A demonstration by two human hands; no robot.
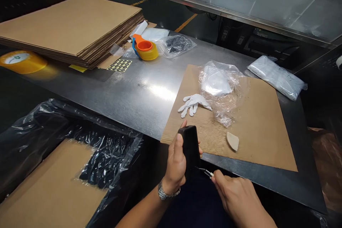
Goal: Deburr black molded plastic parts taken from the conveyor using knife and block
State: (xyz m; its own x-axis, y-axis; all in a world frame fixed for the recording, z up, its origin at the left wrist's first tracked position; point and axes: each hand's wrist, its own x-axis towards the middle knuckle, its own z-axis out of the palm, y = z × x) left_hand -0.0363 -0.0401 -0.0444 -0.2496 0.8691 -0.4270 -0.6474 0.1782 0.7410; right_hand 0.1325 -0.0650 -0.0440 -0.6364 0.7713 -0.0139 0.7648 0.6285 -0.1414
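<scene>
My left hand (175,162), with a metal watch on its wrist, is wrapped round a black phone case (190,146). The case is held tilted upright in front of the table edge, its dark face towards me. My right hand (237,194) is closed on a thin tool (208,173) with a slim metal tip and a white part near the fingers; its exact kind is unclear. The metal tip reaches the lower right edge of the case, and whether it touches is hard to see. A beige wedge-shaped pad (232,141) lies on the cardboard sheet (262,124) nearby.
A white glove (194,104) and a crumpled clear bag (224,85) rest on the cardboard. On the metal table (128,96) are a tape dispenser (145,47), stacked cardboard (72,25) and a plastic-wrapped packet (278,76). A plastic-lined box (128,149) stands lower left.
</scene>
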